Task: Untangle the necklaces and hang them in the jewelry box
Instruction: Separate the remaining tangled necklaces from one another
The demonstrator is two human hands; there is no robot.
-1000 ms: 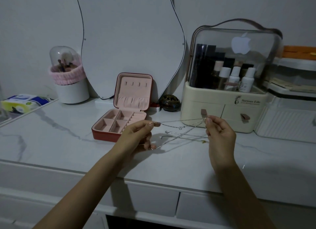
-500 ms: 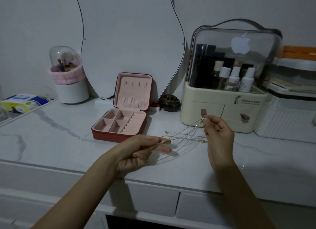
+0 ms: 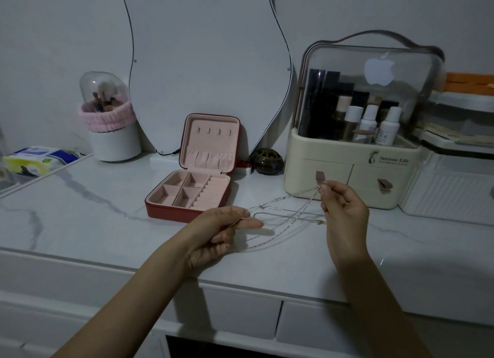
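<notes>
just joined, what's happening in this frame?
A person is working at a marble vanity top, holding a tangle of thin necklaces stretched between both hands above it. The left hand pinches one end low, and the right hand pinches the other end higher up. The red jewelry box stands open behind the left hand, and the hooks in its lid look bare, so nothing is hung yet.

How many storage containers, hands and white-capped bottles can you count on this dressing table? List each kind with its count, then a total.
Storage containers: 3 (jewelry box, cosmetics organiser, brush holder)
Hands: 2 (left hand, right hand)
White-capped bottles: 3
Total: 8
</notes>
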